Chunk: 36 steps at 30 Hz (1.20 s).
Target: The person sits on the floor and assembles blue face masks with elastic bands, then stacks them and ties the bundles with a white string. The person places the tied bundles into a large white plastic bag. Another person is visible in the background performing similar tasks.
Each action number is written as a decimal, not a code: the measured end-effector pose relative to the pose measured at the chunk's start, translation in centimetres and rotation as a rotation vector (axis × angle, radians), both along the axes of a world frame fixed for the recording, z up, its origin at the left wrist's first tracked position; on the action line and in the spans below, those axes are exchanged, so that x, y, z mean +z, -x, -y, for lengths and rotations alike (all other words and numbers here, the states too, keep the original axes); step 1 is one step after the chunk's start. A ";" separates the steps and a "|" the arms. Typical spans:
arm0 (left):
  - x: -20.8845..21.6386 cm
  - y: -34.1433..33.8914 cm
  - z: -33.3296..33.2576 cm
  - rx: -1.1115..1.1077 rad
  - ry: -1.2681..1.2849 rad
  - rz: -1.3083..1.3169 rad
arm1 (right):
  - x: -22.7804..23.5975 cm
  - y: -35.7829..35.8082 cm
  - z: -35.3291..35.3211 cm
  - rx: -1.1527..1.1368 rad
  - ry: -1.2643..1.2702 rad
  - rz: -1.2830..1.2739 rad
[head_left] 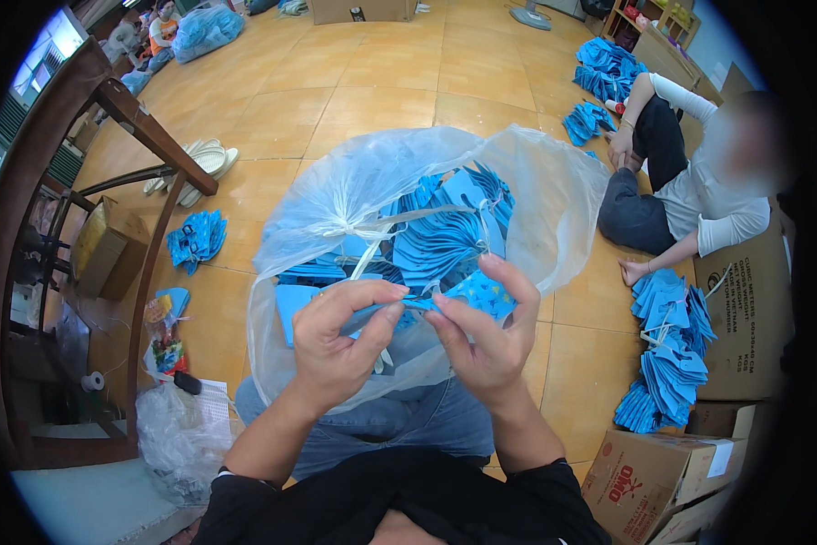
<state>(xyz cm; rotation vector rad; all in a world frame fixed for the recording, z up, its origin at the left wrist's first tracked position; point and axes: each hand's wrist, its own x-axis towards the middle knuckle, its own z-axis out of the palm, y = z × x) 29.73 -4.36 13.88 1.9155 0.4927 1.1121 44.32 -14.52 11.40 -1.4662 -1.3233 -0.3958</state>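
Observation:
Both of my hands meet over a large clear plastic bag [554,200] in front of me. My left hand [347,331] pinches one edge of a thin blue piece [418,304] between thumb and fingers. My right hand [488,331] is closed on the other end, beside a pale strip that I cannot make out clearly. Inside the bag lie fanned bundles of flat blue pieces [436,241], gathered with whitish ties. A blue patterned piece [483,292] shows just behind my right fingers. The bag's plastic is bunched at a white knot [358,227].
To the right a person [672,173] sits on the tiled floor near blue bundles [667,354] and cardboard boxes [649,486]. A dark wooden frame [145,127] stands left, with a small blue bundle [196,241], pale shoes [204,163] and crumpled plastic [181,436] nearby.

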 end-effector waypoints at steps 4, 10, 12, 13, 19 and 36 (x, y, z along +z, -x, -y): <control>0.2 0.2 0.1 -0.001 -0.039 0.002 | 0.0 0.6 0.0 0.017 -0.028 0.001; 3.1 0.8 -2.1 -0.118 -0.360 -0.241 | 4.1 0.0 1.9 -0.099 0.169 0.163; 4.0 0.2 -2.9 -0.200 -0.556 -0.202 | 4.9 -0.3 2.2 -0.035 0.340 0.224; 4.2 -0.1 -3.0 -0.230 -0.657 -0.166 | 4.8 -0.2 1.7 0.054 0.321 0.205; 2.4 -1.7 1.2 0.247 -0.559 0.129 | 3.2 1.1 0.8 -0.028 0.242 -0.195; 1.7 -3.3 1.5 -0.253 0.215 0.005 | 4.3 2.0 2.8 0.077 0.256 -0.364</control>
